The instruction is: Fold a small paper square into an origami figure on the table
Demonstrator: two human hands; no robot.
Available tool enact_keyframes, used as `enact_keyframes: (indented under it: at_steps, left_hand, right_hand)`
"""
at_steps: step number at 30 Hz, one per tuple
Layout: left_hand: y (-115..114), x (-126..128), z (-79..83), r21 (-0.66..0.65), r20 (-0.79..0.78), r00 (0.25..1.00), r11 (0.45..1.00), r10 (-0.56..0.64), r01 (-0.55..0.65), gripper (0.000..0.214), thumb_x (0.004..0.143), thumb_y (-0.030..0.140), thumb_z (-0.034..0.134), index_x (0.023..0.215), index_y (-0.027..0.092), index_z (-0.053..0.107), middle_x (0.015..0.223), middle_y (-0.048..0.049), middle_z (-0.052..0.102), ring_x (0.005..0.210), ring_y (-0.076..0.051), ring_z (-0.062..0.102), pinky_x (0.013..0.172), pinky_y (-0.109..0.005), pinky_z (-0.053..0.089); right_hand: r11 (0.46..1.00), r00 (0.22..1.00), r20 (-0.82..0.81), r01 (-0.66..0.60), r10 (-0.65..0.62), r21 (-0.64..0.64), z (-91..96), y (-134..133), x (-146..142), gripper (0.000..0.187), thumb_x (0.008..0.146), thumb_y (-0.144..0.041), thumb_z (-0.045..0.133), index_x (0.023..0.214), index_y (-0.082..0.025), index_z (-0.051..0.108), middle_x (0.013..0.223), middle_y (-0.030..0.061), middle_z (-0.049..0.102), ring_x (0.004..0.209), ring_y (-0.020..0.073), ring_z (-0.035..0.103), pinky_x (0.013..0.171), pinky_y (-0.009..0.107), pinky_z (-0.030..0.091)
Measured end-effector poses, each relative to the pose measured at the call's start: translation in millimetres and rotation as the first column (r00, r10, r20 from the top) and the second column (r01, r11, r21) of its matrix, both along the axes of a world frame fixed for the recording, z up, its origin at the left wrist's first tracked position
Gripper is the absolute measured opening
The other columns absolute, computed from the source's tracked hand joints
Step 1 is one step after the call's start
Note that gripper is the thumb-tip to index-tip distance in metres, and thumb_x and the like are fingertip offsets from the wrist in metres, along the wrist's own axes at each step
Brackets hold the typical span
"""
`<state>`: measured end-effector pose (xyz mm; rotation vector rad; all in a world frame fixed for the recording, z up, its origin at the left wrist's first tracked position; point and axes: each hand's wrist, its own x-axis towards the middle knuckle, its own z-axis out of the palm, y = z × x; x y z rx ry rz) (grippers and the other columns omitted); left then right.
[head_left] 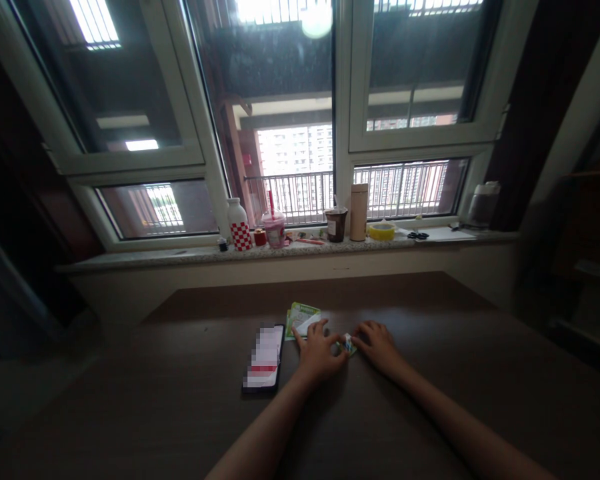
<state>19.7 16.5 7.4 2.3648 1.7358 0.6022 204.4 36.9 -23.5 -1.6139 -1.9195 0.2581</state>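
Left hand [319, 353] and right hand [380, 347] nearly meet — fingers [369, 328] bent, forearms [286, 410] stretched forward.

On the table [405, 303]: phone [266, 357] at left; cards [306, 312] to its right and farther back, partly covered by the left hand [320, 350]; right hand [377, 343] to the right, 1 piece [349, 345] between the 2 hands. On the windowsill [195, 255], behind the table, left to right: bottle [239, 227], drink cup [274, 230], tub [336, 225], flask [359, 213], tape roll [381, 231], scissors [418, 235], container [483, 207]. Behind the windowsill: window [343, 150].
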Motion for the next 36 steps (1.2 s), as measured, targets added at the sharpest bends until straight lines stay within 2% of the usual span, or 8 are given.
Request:
enact_keyframes:
  at_steps: [10,17,22,31,36]
  left_hand:
    - [-1,1,3.6,-0.03,-0.016,1.0,1.0,-0.001,0.001,0.033,0.076,0.055,0.063,0.105,0.04,0.069,0.146,-0.0026,0.041,0.136,-0.035,0.029,0.105,-0.073,-0.006]
    - [-1,0,-1.0,0.015,-0.03,0.999,0.999,-0.035,0.035,0.033,0.077,0.056,0.061,0.105,0.039,0.068,0.144,-0.0029,0.044,0.135,-0.033,0.03,0.105,-0.073,-0.009]
    - [0,0,-2.6,0.0,-0.056,0.997,0.999,-0.044,0.044,0.033,0.079,0.055,0.059,0.106,0.04,0.067,0.144,-0.0024,0.043,0.136,-0.034,0.029,0.104,-0.075,-0.007]
    - [1,0,-0.4,-0.018,-0.027,0.999,0.999,-0.034,0.034,0.031,0.078,0.055,0.06,0.103,0.038,0.069,0.144,-0.0035,0.043,0.137,-0.033,0.029,0.104,-0.074,-0.006]
    - [3,2,-2.6,-0.008,-0.022,1.0,1.0,0.009,-0.009,0.03,0.083,0.058,0.054,0.099,0.039,0.07,0.144,-0.0026,0.043,0.137,-0.032,0.029,0.104,-0.075,-0.004]
  right_hand:
    - [1.0,0.999,0.034,-0.005,0.005,-0.006,-0.2,0,-3,0.019,0.086,-0.041,0.056,0.096,-0.03,0.068,0.113,0.0063,0.06,0.107,0.0261,0.05,0.093,0.04,0.037]
    - [0.999,0.999,0.047,0.025,-0.024,-0.022,0.9,0,-6,0.017,0.086,-0.037,0.056,0.092,-0.026,0.068,0.112,0.0066,0.06,0.107,0.0265,0.049,0.093,0.039,0.037]
    - [0.999,0.997,0.063,0.044,-0.044,0.002,0.8,-2,-9,0.017,0.086,-0.038,0.056,0.092,-0.027,0.067,0.112,0.0062,0.06,0.106,0.0256,0.049,0.093,0.039,0.037]
    - [0.997,0.991,0.105,0.077,-0.079,0.019,-0.3,-4,-14,0.018,0.087,-0.039,0.056,0.093,-0.025,0.066,0.114,0.0073,0.06,0.107,0.026,0.05,0.093,0.039,0.037]
    - [0.996,0.989,0.115,0.086,-0.088,0.017,1.6,-5,-15,0.019,0.088,-0.04,0.054,0.094,-0.026,0.065,0.115,0.0056,0.059,0.107,0.0252,0.05,0.093,0.038,0.037]
